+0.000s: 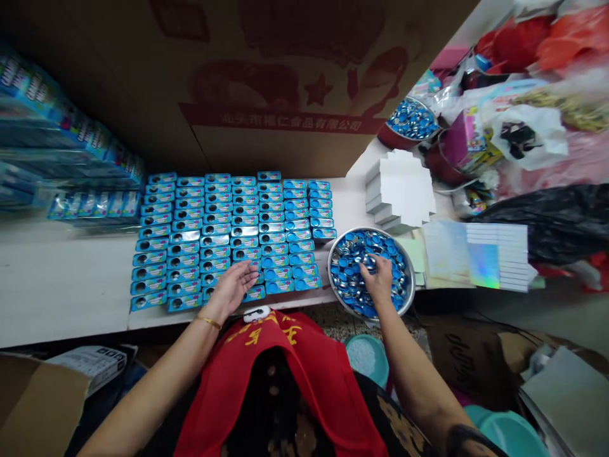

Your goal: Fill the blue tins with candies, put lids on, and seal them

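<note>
My right hand (379, 280) reaches into a round metal bowl (410, 303) filled with small blue and silver round caps (349, 279). Its thumb and fingertips close on a shiny silver cap (364, 259). Over the front rows of small blue tins (183, 303) hovers my left hand (235, 287), palm turned to the right and fingers loosely extended, with nothing visible in it. The tins stand in several columns on the white table. Many of those on the left show a dark round opening; those toward the right look plain blue there.
A large cardboard carton (285, 146) stands behind the tins. Stacked blue packs (95, 139) rise at the left. White die-cut cards (404, 184) and shiny sheets (485, 254) lie right of the bowl. Another tub of caps (413, 119) sits behind. Teal basins (368, 358) are below.
</note>
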{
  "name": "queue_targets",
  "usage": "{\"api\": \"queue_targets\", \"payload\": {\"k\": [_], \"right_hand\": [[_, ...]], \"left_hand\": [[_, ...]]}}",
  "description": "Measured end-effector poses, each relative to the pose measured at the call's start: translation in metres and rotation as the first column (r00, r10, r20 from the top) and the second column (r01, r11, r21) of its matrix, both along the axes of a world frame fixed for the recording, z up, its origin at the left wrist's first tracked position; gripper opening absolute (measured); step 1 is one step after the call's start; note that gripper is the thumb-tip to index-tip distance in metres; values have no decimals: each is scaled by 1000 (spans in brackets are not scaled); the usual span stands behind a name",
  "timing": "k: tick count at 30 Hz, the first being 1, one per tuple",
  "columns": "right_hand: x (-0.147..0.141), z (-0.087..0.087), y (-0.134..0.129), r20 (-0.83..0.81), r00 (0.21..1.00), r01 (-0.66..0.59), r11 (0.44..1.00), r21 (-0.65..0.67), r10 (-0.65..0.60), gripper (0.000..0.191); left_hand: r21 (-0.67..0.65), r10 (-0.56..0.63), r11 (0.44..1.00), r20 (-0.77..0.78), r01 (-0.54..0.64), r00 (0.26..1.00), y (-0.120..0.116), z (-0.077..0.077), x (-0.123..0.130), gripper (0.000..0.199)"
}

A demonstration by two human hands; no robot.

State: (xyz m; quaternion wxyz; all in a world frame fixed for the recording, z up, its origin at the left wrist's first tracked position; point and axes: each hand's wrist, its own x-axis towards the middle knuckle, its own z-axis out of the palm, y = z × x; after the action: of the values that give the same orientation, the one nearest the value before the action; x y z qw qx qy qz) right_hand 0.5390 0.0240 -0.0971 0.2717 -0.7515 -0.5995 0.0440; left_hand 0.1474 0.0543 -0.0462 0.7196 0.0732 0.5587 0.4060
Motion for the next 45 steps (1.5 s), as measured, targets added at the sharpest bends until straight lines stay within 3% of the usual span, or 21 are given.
{"api": "queue_targets", "payload": {"k": [4, 8, 10, 12, 16, 21, 23, 27, 30, 33, 35, 37, 42, 45], "right_hand": [[-35, 37, 12, -153, 982, -92, 991, 99, 107, 32], [-127, 67, 32, -259, 889, -381, 924, 39, 378, 37], [-173, 72, 39, -242, 823, -544, 836, -72, 515, 40], [-207, 73, 43, -228, 778, -622, 770, -144, 586, 45], [-230, 69, 52, -369, 632, -757, 644, -108, 682, 42], [-232, 64, 69, -623, 482, -787, 617, 2, 617, 32], [-233, 59, 73, -696, 465, -759, 651, 6, 547, 29], [-229, 43, 78, -884, 450, -552, 817, -165, 125, 27], [-224, 34, 82, -941, 305, -434, 858, -274, -146, 34], [-223, 30, 86, -958, 108, -365, 886, -288, -267, 32], [-223, 27, 89, -950, 37, -341, 890, -303, -310, 29], [-223, 25, 91, -945, 30, -346, 884, -315, -325, 29], [-228, 28, 92, -955, 73, -417, 862, -290, -286, 32], [-247, 41, 85, -975, 152, -490, 844, -218, -164, 27]], "left_hand": [[-33, -98, 994, 205, 107, 974, 8, 8, 26, 20], [-29, -163, 978, 510, 207, 845, 19, 13, 57, 35], [-64, -117, 981, 566, 185, 816, 23, 12, 64, 37], [-151, -14, 982, 539, 113, 842, 25, 7, 62, 36], [-244, 178, 967, 445, -73, 878, 25, -4, 40, 24], [-260, 258, 954, 457, -149, 851, 21, -12, 12, 13], [-226, 236, 964, 476, -141, 847, 20, -13, 4, 15], [-147, 175, 982, 499, -116, 849, 16, -15, -14, 21], [-135, 178, 982, 484, -128, 857, 11, -13, -26, 24], [-134, 198, 979, 477, -152, 856, 7, -10, -38, 25], [-127, 210, 977, 468, -170, 858, 5, -9, -44, 25], [-128, 230, 973, 450, -193, 863, 3, -8, -50, 24], [-132, 248, 968, 450, -211, 858, -1, -9, -51, 23], [-140, 223, 974, 481, -177, 848, 1, -10, -42, 26]]}}
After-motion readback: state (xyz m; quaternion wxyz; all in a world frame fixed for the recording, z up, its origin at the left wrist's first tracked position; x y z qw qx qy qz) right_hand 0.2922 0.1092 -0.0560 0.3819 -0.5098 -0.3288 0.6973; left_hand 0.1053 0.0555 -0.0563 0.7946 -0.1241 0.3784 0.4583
